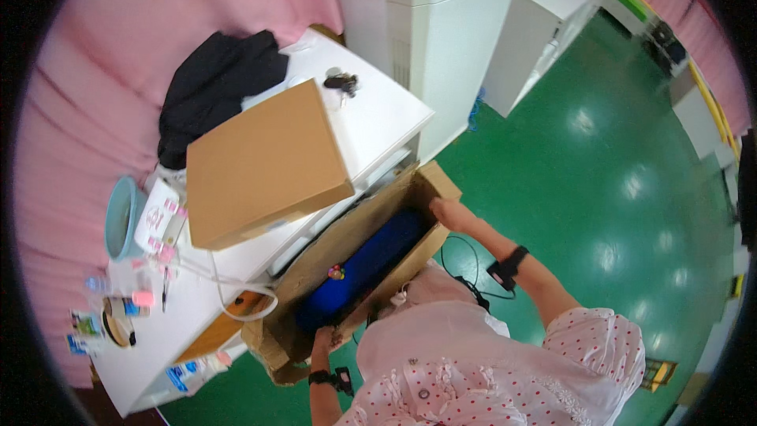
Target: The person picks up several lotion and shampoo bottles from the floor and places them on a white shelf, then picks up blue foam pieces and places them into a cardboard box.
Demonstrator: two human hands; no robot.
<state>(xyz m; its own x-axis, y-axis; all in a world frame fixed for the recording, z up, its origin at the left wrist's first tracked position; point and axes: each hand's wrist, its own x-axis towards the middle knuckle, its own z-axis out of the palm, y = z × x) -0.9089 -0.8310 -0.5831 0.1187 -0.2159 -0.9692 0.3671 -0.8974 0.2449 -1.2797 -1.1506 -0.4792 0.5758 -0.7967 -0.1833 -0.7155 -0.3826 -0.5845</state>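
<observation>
A long, open-topped cardboard box (359,233) is in front of my body, beside the white table. Inside it lies a long, bright blue item (367,268) whose kind I cannot make out, with a small multicoloured object (337,272) on top. My left hand (327,338) is closed on the box's near edge, toward its left end. Toward the right end, my right hand (453,213) grips the rim with bent fingers. Both wrists wear black bands with small devices. The fingertips inside the box are partly hidden.
A closed brown carton (264,166) sits on the white table (386,106), near a black cloth (221,87), keys (343,83), a blue basin (122,217) and several small bottles. A tall white cabinet (449,47) stands behind. A black cable (473,260) lies on the green floor (583,181).
</observation>
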